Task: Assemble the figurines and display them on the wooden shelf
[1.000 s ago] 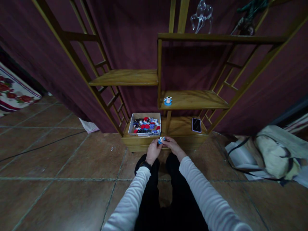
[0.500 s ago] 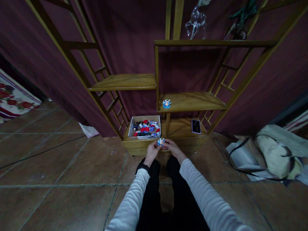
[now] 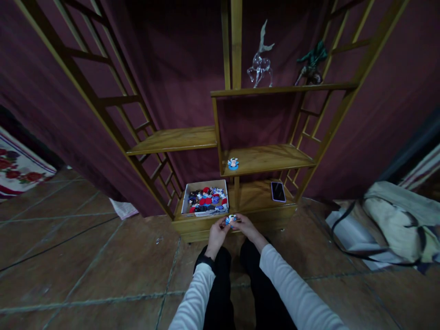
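Note:
Between my two hands is a small blue-and-white figurine, held low in front of the shelf unit. My left hand pinches its left side, and my right hand grips it from the right. A similar figurine with a blue round base stands upright on the middle shelf, near that shelf's left end. Just beyond my left hand, an open cardboard box on the bottom shelf holds several small figurines in red, blue, white and black.
A phone lies on the bottom shelf at the right. On the upper shelf stand a clear glass deer and a dark green figure. A pale bag with a strap sits on the floor at right; a black cable crosses the left floor.
My view has tilted upward and shifted slightly right, so the shelves appear lower and the whole glass deer shows. Both hands keep hold of the figurine.

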`<state>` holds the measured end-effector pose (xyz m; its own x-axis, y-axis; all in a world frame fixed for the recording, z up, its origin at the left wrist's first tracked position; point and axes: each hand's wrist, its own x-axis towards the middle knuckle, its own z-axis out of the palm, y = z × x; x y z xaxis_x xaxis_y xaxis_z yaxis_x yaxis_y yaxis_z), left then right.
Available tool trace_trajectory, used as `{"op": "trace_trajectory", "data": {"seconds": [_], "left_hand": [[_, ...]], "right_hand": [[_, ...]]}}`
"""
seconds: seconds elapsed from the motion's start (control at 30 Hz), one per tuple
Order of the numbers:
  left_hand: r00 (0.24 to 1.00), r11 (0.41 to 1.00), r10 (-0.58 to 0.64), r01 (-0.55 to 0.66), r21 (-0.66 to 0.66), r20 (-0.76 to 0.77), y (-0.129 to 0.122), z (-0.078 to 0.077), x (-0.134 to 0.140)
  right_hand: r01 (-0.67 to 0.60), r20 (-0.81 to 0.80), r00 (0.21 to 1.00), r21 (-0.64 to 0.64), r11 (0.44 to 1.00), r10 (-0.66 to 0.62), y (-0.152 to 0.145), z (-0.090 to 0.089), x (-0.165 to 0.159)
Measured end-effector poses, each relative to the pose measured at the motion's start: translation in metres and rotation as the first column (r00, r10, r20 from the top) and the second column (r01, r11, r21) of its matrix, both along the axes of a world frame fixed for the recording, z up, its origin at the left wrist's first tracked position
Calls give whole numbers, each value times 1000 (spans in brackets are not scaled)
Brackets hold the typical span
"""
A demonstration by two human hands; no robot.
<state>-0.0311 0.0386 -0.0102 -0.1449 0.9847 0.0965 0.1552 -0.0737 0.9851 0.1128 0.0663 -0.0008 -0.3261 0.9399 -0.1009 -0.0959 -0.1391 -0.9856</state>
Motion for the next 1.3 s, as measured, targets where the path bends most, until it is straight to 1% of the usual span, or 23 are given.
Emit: {"op": "trace_trajectory", "data": {"seconds": [0.2, 0.3, 0.4, 0.57, 0.73, 0.97, 1.03, 1.17, 1.3], "left_hand": [[999, 999, 15, -14, -31, 39, -3, 11, 2], [998, 1000, -1, 2, -20, 60, -4, 13, 3], [998, 1000, -17, 19, -16, 66, -3, 12, 3], [996, 998, -69, 70, -4, 50, 0, 6, 1], [995, 998, -65, 66, -9, 70, 1, 2, 0], [987, 999, -26, 31, -26, 158, -3, 9, 3], [985, 999, -27, 31, -20, 170, -4, 11, 3], [990, 999, -34, 38, -26, 134, -4, 12, 2], [995, 999, -27, 29, -13, 96, -3, 9, 3]], "right_hand": [[8, 41, 999, 19, 1000, -9, 3, -6, 0], [4, 49, 999, 26, 1000, -6, 5, -10, -1], [-4, 72, 997, 46, 999, 1, 6, -12, -1], [26, 134, 990, 141, 990, -45, 5, -12, -1], [29, 167, 984, 166, 986, -57, 5, -10, 0], [33, 175, 982, 249, 968, -78, 9, -5, 6], [46, 166, 982, 252, 967, -91, 11, -5, 8], [51, 155, 984, 220, 974, -86, 14, -8, 9], [1, 191, 980, 250, 968, -50, 13, -12, 8]]}}
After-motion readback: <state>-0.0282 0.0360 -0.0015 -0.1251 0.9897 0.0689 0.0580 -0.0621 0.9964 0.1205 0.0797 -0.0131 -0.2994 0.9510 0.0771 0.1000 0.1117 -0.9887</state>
